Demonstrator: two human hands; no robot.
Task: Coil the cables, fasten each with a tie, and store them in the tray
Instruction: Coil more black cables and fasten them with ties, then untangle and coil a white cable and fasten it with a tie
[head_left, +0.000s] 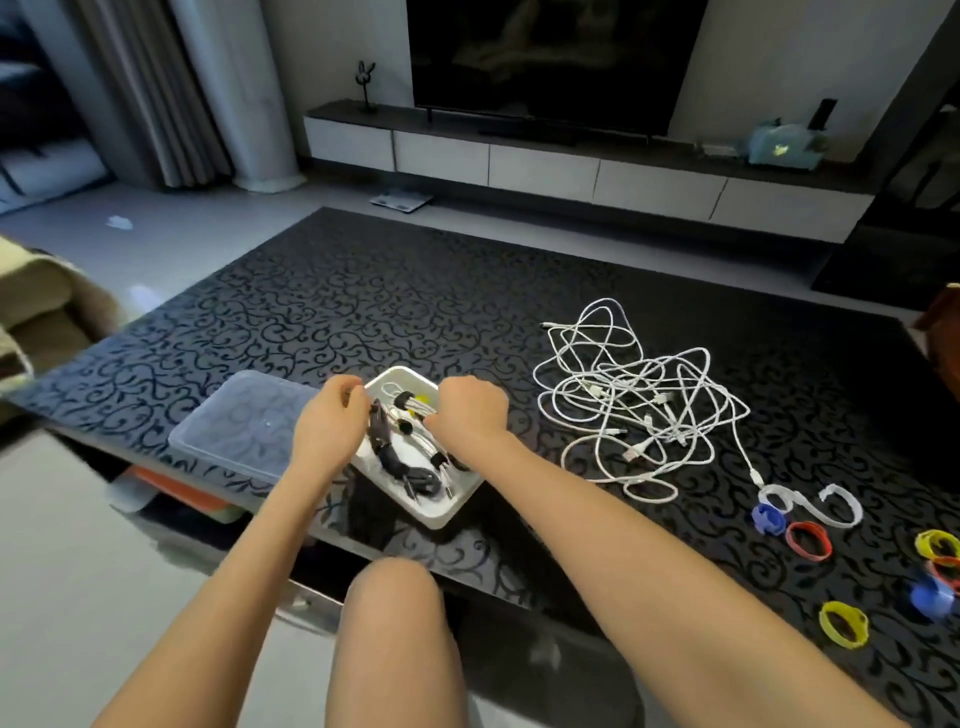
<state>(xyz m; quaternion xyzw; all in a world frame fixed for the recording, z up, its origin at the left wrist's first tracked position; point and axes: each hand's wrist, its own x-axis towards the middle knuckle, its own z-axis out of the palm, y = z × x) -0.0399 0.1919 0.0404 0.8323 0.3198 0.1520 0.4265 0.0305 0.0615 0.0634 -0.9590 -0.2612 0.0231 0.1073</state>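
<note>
Cables (634, 400), braided white, are left tangled on the glossy bench (363, 312); tied coils (415, 453) are packed in the tray (441, 514) by its near edge. Left hand (332, 413) and right hand (470, 410) are curled over it, grip can't be told tbh.

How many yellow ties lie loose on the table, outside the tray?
2. One yellow tie lies by the right edge of the picture; the other lies nearer to the person. A yellow bit inside the tray may be a third, mostly hidden.
</note>
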